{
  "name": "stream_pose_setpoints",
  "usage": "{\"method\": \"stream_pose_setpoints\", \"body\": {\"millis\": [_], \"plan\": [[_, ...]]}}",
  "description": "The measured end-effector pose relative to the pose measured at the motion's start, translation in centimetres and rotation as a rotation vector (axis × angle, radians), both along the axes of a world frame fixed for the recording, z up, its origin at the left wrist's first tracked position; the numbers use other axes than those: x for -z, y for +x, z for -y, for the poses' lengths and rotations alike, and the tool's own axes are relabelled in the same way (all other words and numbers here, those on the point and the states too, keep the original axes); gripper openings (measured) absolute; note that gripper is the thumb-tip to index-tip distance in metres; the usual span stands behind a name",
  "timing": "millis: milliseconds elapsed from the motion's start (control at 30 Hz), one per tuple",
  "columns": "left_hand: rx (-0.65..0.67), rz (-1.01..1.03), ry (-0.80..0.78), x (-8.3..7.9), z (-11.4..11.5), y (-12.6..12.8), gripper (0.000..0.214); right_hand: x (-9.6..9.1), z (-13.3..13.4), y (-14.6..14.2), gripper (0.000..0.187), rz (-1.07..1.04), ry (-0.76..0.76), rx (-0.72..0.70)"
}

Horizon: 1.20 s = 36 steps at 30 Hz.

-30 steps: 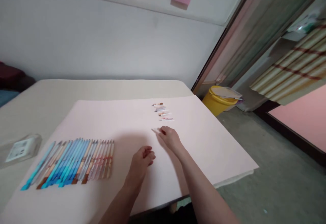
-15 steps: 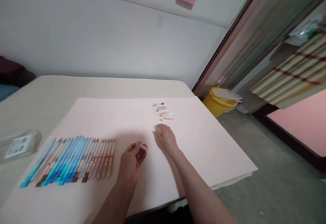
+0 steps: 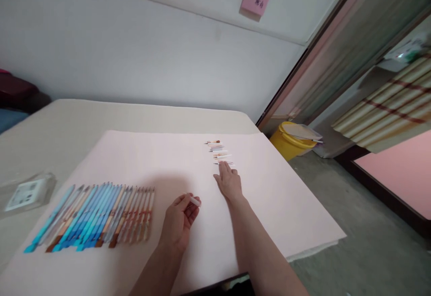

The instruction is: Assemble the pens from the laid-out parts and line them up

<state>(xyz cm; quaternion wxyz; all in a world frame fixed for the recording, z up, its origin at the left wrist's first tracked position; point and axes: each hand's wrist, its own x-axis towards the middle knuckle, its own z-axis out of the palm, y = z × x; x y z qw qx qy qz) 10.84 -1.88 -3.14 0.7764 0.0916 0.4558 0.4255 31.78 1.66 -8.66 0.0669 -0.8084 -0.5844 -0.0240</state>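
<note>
My left hand pinches a small whitish tube-shaped piece between thumb and fingers, above the pale sheet. My right hand reaches forward, palm down with fingers stretched out. Its fingertips lie over the nearest of several slim pen refills and partly hide it; whether they press on it I cannot tell. Beyond it, more refills with dark tips lie in a loose column beside short printed pieces. Left of my left hand, a row of pens in blue, grey, tan and brown lies side by side.
A clear plastic packet with a white label lies on the table at the left. A dark-edged object shows at the table's front. On the floor at the right stands a yellow bucket. A white wall rises behind.
My right hand has moved forward to the nearest refill, and its fingers have straightened out. My left hand keeps its pinch on the whitish piece. The view has shifted slightly.
</note>
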Motion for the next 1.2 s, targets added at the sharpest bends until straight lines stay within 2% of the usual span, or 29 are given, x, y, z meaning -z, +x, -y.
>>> {"method": "stream_pose_setpoints", "body": {"millis": [133,267,400,500,600,700,800,900,1033,1200], "plan": [[0.007,0.006,-0.007,-0.1,0.0,0.0,0.007,-0.5,0.1,-0.1,0.05,-0.042,0.054,-0.003],[-0.011,-0.001,-0.002,0.0,-0.1,0.0,0.006,-1.4,0.7,0.0,0.037,-0.066,0.139,0.118],[-0.035,-0.007,0.002,0.5,-0.3,-0.2,0.006,-1.4,1.2,0.5,0.028,-0.088,0.095,0.122],[-0.043,-0.006,0.005,0.5,-0.6,-0.7,0.006,-1.2,1.4,0.8,0.02,-0.118,0.058,0.073],[-0.065,-0.006,0.026,0.0,-1.2,-1.3,0.006,-2.2,1.8,0.3,0.016,-0.151,0.036,0.026],[-0.092,0.017,0.054,-0.9,-1.9,-2.0,0.007,-5.1,3.1,-1.5,0.018,-0.25,0.051,-0.054],[-0.135,0.019,0.061,-1.6,-2.5,-2.6,0.007,-8.6,5.1,-4.4,0.017,-0.563,0.221,-0.284],[-0.168,0.017,0.058,-1.9,-2.6,-3.1,0.008,-11.0,6.9,-7.3,0.013,-0.643,0.271,-0.459],[-0.183,0.017,0.074,-2.1,-2.2,-3.6,0.01,-11.3,7.9,-9.5,0.011,-0.585,0.314,-0.497],[-0.18,0.042,0.102,-2.2,-1.7,-4.0,0.009,-10.7,7.8,-10.1,0.012,-0.51,0.352,-0.497]]}}
